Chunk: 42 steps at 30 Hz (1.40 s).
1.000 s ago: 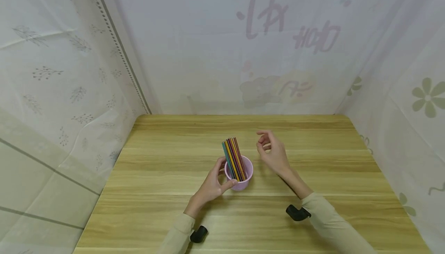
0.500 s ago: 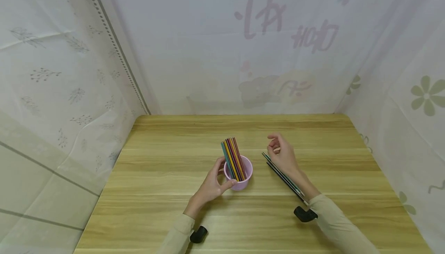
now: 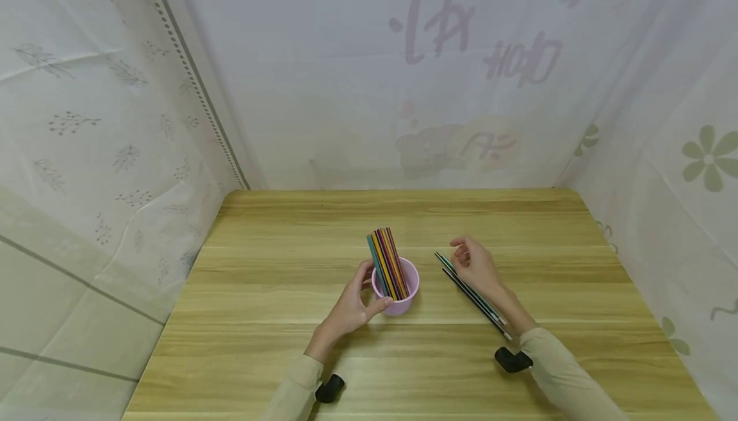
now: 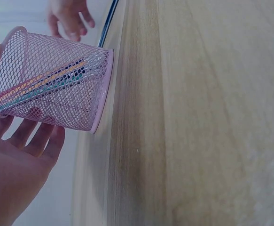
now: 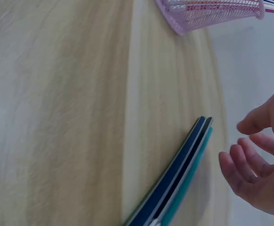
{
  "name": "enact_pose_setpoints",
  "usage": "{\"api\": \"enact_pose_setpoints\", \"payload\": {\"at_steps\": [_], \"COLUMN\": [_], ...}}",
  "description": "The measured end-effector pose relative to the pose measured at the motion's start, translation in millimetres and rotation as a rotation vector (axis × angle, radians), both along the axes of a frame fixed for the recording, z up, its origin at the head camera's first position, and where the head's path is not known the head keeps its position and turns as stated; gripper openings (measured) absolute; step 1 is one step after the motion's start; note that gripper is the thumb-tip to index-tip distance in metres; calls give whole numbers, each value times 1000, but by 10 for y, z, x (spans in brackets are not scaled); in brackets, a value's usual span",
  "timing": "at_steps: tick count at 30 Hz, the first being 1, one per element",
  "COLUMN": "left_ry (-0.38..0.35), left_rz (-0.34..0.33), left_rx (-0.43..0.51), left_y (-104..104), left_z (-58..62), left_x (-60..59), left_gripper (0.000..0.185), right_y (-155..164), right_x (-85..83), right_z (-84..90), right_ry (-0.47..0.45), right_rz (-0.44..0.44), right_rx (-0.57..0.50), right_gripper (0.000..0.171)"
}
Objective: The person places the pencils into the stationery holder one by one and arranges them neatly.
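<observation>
My left hand (image 3: 348, 311) grips a pink mesh pen cup (image 3: 412, 280), thumb over the near rim and fingers round the far-left side. Several coloured pencils (image 3: 385, 261) lean to the left inside it, teal, yellow, dark and red among them; the mesh (image 4: 57, 80) shows their lower ends in the left wrist view. Right of the cup, a few dark and green pencils (image 3: 476, 301) lie side by side on the table, slanting toward me. My right hand (image 3: 476, 272) hovers above these, fingers loosely bent and holding nothing; in the right wrist view a gap separates the fingertips (image 5: 225, 162) from the pencils.
The wood-grain table (image 3: 277, 254) runs back to a pale printed curtain (image 3: 323, 88). More patterned cloth hangs along the left (image 3: 86, 152) and right sides. A black wrist camera (image 3: 513, 360) sits under each forearm.
My right hand has drawn back to the right and toward me, off the dark and green pencils, which now show on the table. My left hand and the cup have stayed put.
</observation>
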<state>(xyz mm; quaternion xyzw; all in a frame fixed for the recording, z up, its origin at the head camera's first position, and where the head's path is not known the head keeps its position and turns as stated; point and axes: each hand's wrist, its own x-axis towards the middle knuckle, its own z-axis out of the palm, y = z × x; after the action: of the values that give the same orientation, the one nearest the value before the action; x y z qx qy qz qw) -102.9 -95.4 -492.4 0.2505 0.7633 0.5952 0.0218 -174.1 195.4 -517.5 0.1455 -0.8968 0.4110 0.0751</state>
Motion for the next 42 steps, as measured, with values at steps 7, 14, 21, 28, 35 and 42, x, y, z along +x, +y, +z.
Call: {"api": "enact_pose_setpoints", "payload": {"at_steps": [7, 14, 21, 28, 35, 42], "left_ry": [21, 12, 5, 19, 14, 8], "left_rz": [7, 7, 6, 30, 23, 9], "left_rx": [3, 8, 8, 1, 4, 5], "left_y": [3, 8, 9, 14, 2, -3], "left_z": [-10, 25, -31, -322, -269, -18], "left_x": [-3, 5, -10, -92, -76, -2], "left_gripper": [71, 72, 73, 73, 73, 68], "right_y": [84, 125, 115, 85, 19, -164], "right_x": [13, -29, -91, -144, -199, -191], "right_z": [-89, -180, -197, -163, -52, 218], "right_ry": [-85, -66, -23, -24, 1, 66], "right_rz": [27, 36, 37, 55, 86, 118], "right_rx": [125, 224, 299, 376, 336, 271], "right_gripper": [32, 30, 30, 32, 36, 36]}}
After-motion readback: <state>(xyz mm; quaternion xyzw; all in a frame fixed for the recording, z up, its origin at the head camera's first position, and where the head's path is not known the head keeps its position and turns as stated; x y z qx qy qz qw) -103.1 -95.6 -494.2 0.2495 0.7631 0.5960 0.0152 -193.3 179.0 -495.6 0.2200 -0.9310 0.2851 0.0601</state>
